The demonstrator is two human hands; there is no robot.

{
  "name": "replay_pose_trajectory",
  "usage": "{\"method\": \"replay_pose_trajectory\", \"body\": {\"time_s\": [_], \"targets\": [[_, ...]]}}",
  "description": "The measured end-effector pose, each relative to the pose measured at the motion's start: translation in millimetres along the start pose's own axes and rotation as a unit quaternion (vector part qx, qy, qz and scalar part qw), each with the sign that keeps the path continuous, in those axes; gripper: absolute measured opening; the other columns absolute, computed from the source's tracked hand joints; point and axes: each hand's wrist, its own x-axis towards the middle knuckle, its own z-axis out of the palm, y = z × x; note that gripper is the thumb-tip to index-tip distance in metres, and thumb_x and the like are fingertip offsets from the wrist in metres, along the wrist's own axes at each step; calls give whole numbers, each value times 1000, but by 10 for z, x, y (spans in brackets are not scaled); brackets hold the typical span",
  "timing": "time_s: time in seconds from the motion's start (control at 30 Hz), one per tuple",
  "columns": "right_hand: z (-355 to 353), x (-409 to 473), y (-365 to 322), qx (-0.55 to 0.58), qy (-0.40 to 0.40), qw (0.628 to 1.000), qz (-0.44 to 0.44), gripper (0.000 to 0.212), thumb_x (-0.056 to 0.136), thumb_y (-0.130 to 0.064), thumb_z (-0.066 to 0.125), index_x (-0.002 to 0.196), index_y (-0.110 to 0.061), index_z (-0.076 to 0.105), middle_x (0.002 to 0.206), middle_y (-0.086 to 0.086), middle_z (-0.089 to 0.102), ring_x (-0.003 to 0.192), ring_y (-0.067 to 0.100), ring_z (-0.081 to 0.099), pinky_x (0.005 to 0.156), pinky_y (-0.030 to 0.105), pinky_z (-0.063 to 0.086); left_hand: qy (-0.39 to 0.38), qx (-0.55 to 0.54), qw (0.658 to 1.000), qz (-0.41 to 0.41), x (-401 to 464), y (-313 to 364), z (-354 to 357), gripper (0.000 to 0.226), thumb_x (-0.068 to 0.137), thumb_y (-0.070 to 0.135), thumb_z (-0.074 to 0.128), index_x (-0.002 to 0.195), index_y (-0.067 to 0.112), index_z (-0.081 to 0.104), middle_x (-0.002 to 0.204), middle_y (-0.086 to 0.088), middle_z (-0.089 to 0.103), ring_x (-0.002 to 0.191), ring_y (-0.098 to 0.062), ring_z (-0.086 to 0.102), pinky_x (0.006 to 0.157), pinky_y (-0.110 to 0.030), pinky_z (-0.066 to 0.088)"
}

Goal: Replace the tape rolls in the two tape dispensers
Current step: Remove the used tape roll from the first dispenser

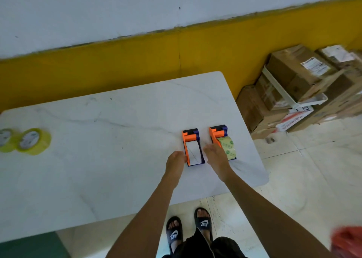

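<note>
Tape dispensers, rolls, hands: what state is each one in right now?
Left dispenser: empty, no roll inside.
Right dispenser: loaded with a tape roll.
Two spare rolls: flat on the table, far left, untouched.
Left hand: at the empty dispenser's left edge.
Right hand: between the dispensers, holding nothing visible.

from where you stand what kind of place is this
Probably a packing or shipping area, perhaps a small storeroom. Labelled cardboard boxes are stacked on the floor by the wall, and the white table holds two orange tape dispensers and spare tape rolls.
</note>
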Motion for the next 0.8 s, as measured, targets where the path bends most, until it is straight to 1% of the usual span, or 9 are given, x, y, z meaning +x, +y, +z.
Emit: {"method": "replay_pose_trajectory", "body": {"time_s": [0.07,0.13,0.27,0.33,0.4,0.43,0.57,0.67,0.8], "targets": [[-21,32,17,5,-21,1000,11,19,93,-20,51,76,-30,54,86,-3,57,93,22,56,98,49,49,5,-31,1000,-3,-8,47,27,9,80,22,46,78,15,51,92,-12,59,85,-24,52,77,-35,41],[-27,28,-12,12,-25,999,15,17,92,-23,51,78,-30,56,90,-1,60,94,21,57,99,51,49,15,-52,999,1,1,77,38,16,90,16,41,81,15,54,95,-15,63,86,-25,56,79,-34,45],[8,29,-140,46,-12,999,20,24,91,-14,49,83,6,57,79,15,53,80,27,49,85,55,50,17,-85,996,13,17,169,43,22,97,12,37,81,15,51,83,-10,63,74,-21,59,69,-28,49],[26,22,-195,48,-15,999,18,28,90,-15,49,88,12,56,82,29,52,77,33,49,87,57,50,13,-100,995,16,14,210,38,17,99,14,36,94,11,52,86,-11,63,75,-22,62,68,-30,50],[37,27,-217,39,-19,999,20,27,87,-22,51,80,4,54,85,34,57,84,52,56,92,63,47,8,-110,994,17,-9,251,40,16,99,16,36,105,9,49,97,-15,64,85,-28,63,72,-34,52],[45,38,-217,36,-26,999,19,23,85,-24,51,76,-3,55,82,28,58,91,52,60,92,64,47,7,-116,993,16,-17,277,40,16,100,16,36,107,9,48,102,-17,63,91,-31,62,76,-36,53],[55,50,-232,32,-53,998,1,31,84,-28,52,86,1,61,79,16,60,79,33,62,80,53,56,12,-149,989,5,-21,381,17,15,100,16,38,111,9,46,110,-19,62,99,-33,60,86,-40,50],[53,13,-299,23,-56,998,-15,23,86,-27,53,77,-8,61,75,13,60,75,28,62,72,46,55,11,-171,985,10,23,433,-9,16,100,16,40,112,9,47,102,-18,65,96,-32,61,86,-40,49],[53,19,-325,4,-46,998,-30,16,84,-26,56,75,-14,62,73,10,61,75,26,63,82,49,56,3,-191,982,12,34,463,-10,18,99,17,41,113,8,48,87,-12,64,82,-27,63,81,-39,49]]}}
